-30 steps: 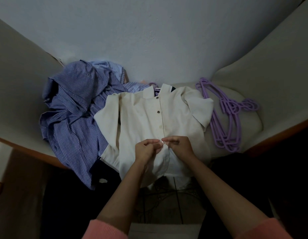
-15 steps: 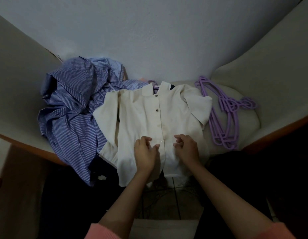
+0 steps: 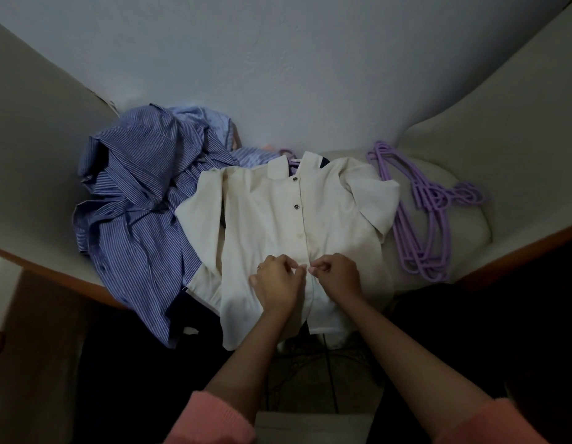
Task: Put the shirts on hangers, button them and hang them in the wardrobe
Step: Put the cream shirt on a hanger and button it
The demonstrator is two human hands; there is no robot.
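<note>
Striped shirts (image 3: pixel 143 200) crowd left; purple hangers (image 3: pixel 419 219) right; bare cushion (image 3: pixel 464 238) beyond hangers.

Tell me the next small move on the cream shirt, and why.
Probably push the button at the fingertips through its hole. Both the left hand and right hand pinch the cream shirt at its placket, below three fastened buttons. Beneath the hands the front edges look still apart, so lower buttons likely remain.

Pink knitted sleeves (image 3: pixel 211 418) pushed up both forearms (a ring (image 3: pixel 259 267) on the left hand (image 3: pixel 278 283)).
</note>
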